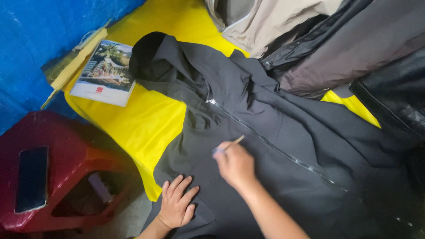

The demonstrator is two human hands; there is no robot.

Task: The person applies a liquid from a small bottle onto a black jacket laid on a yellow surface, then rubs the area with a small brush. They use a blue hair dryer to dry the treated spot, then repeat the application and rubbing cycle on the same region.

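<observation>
The right hand (235, 164) pinches a thin pale stick-like tool (233, 142), perhaps a chalk pencil, over the black zippered hooded jacket (265, 146), while the left hand (177, 206) lies flat with fingers spread on the hem. The jacket lies on a yellow cloth (146, 119); at its upper left corner lies a rectangular booklet with a photo cover (105, 73).
</observation>
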